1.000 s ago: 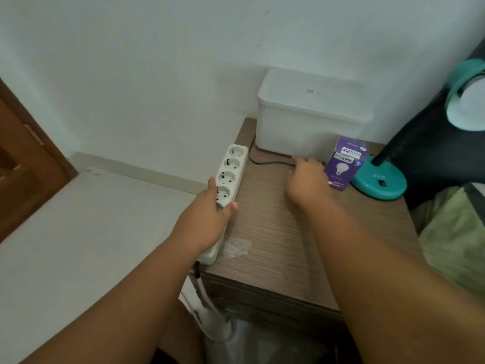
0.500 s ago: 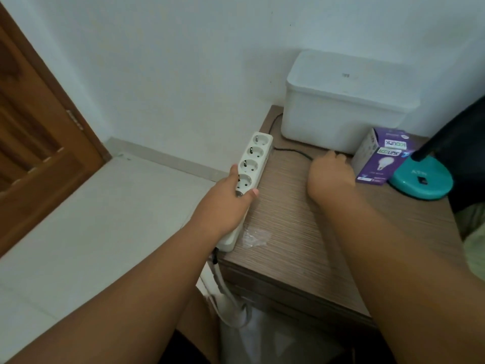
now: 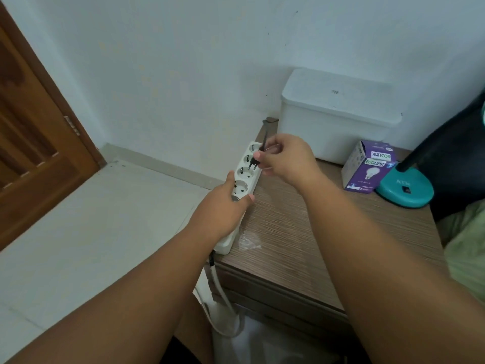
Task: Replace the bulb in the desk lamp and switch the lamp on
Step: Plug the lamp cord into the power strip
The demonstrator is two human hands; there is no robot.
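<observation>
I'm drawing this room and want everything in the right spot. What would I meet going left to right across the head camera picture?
Brown wooden door → long white plastic power strip → purple cardboard bulb box → round teal lamp base.

This is a room in a home, seemingly a bedroom corner. A brown panelled wooden door (image 3: 34, 158) adjoins a plain white painted wall (image 3: 183, 74) above a pale tiled floor (image 3: 91, 232). A small wood-grain counter (image 3: 301, 232) against the wall carries household things: a white lidded plastic storage box (image 3: 336, 119), a teal round-based desk lamp (image 3: 404, 190) and a purple cardboard bulb carton (image 3: 367, 172). Green fabric (image 3: 467, 232), perhaps bedding, lies just beside the counter.
</observation>
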